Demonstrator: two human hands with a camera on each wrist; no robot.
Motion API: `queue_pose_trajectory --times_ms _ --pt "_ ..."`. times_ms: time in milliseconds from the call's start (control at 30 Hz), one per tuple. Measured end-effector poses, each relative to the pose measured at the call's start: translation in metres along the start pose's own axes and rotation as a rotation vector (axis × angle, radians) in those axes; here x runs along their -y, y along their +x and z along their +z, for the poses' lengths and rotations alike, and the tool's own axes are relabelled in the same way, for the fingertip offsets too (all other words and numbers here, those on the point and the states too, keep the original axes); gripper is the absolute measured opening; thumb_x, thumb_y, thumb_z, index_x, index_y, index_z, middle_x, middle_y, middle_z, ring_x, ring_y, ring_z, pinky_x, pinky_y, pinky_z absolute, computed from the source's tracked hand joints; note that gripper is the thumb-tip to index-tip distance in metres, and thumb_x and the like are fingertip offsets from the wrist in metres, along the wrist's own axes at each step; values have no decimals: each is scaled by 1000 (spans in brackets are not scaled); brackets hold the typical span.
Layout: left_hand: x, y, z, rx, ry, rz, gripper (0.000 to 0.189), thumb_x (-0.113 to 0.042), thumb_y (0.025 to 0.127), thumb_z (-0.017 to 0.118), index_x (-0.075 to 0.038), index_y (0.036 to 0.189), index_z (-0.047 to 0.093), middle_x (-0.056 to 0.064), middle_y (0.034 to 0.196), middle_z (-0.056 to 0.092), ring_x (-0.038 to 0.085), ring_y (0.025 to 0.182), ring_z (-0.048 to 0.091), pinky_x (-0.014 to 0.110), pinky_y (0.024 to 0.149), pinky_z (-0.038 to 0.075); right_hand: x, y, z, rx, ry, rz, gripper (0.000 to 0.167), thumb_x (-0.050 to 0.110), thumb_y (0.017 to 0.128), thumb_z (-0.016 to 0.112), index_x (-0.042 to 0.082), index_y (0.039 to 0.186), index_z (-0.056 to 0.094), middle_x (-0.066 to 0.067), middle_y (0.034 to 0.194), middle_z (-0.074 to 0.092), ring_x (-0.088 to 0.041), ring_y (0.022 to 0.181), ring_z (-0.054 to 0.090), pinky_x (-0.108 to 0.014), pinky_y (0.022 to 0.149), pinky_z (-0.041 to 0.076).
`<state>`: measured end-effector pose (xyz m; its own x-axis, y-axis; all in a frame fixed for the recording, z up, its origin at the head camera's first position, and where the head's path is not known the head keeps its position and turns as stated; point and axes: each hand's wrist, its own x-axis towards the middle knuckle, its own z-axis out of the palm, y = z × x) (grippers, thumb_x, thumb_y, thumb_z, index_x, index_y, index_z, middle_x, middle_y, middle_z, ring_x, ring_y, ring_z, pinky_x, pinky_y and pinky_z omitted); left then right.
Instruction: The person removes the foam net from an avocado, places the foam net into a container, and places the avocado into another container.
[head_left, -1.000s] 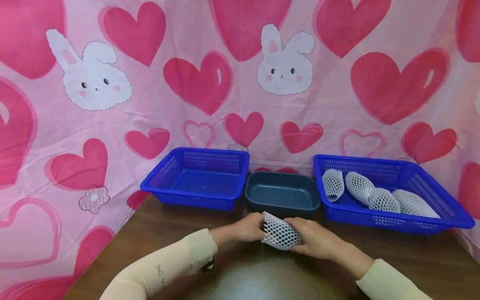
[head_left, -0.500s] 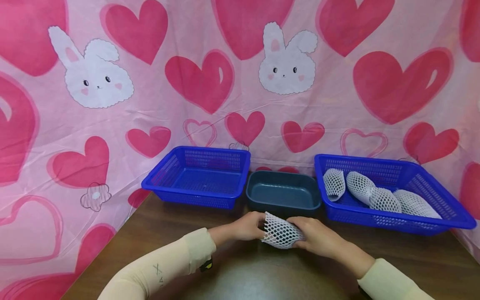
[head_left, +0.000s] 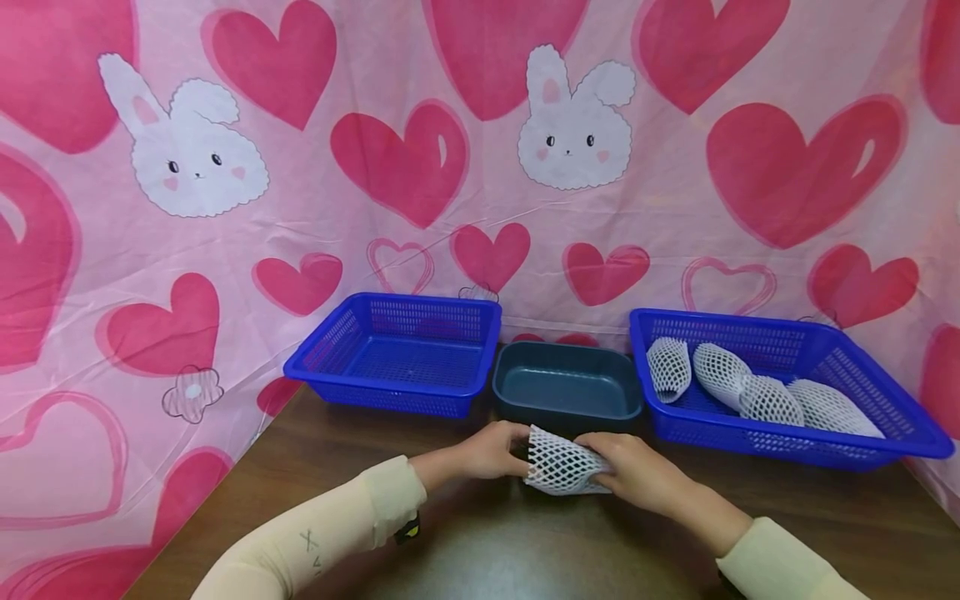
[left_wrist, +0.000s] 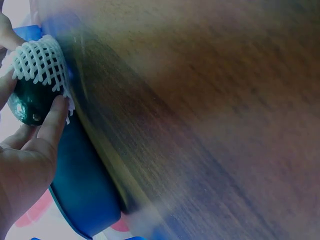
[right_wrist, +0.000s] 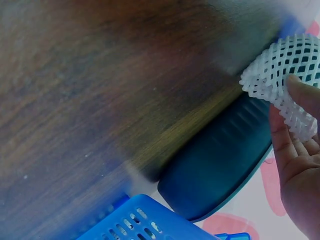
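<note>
A dark green, glossy avocado [left_wrist: 33, 102] pokes out of a white foam net sleeve [head_left: 564, 463] in front of the dark tub. My left hand [head_left: 491, 450] holds the avocado's bare end, thumb and fingers on either side, as the left wrist view shows. At the sleeve's other end, my right hand [head_left: 637, 468] pinches the gathered mesh between thumb and fingers. The loose tail of the net [right_wrist: 300, 122] hangs past those fingers in the right wrist view. Inside the mesh, most of the avocado is hidden.
Behind the hands stands a dark teal tub [head_left: 566, 412]. A blue basket [head_left: 390, 398] sits to its left. Another blue basket [head_left: 765, 440] on the right holds several net-wrapped items [head_left: 718, 373]. A heart-print cloth [head_left: 360, 208] hangs behind the wooden table [head_left: 480, 550].
The right hand has drawn the net's end slightly rightward, and a flattened tail of mesh now shows below its fingers. The left hand has shifted slightly left.
</note>
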<state>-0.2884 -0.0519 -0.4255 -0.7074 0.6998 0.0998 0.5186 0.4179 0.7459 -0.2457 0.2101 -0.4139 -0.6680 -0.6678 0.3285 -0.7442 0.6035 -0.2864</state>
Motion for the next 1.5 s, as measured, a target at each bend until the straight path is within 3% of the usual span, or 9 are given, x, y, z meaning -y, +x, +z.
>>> queue_pose_trajectory --times_ms 200,433,667,1000,1200,1500 --pt "-1 0 -3 3 11 -15 26 -6 78 78 -5 102 67 -4 93 68 2 84 60 19 78 48 -1 0 -2 -7 -12 7 35 4 76 80 9 108 68 2 95 70 -8 82 64 -36 73 55" --pt "-2 -1 -3 4 6 -30 27 -4 77 78 -5 102 67 -5 91 66 2 82 59 19 77 47 2 2 -6 43 14 19 32 6 77 81 7 106 69 3 91 69 -6 78 62 -33 69 54" --pt "-2 -1 -2 8 -13 -85 33 -6 77 79 -4 107 65 -7 92 65 3 84 59 19 78 47 8 5 -9 103 2 66 52 30 75 84 1 114 65 -2 96 69 -9 80 62 -35 71 54" --pt "-1 2 0 25 -55 -76 37 -4 76 79 -2 109 62 -3 96 67 4 88 59 20 81 46 9 9 -4 101 -10 49 38 12 77 82 3 110 66 -2 92 70 -9 78 63 -35 71 55" --pt "-2 2 -1 51 -26 -63 28 -4 77 79 -6 101 65 -9 84 63 1 77 56 18 73 46 8 9 -3 81 -21 33 34 10 77 82 4 107 67 -1 89 69 -8 76 62 -34 68 54" --pt "-4 4 -2 38 35 -59 28 -7 75 80 -5 98 66 -10 79 62 1 72 53 18 68 45 11 13 -4 68 -100 52 22 16 72 86 10 85 69 6 74 66 -6 64 60 -30 58 51"
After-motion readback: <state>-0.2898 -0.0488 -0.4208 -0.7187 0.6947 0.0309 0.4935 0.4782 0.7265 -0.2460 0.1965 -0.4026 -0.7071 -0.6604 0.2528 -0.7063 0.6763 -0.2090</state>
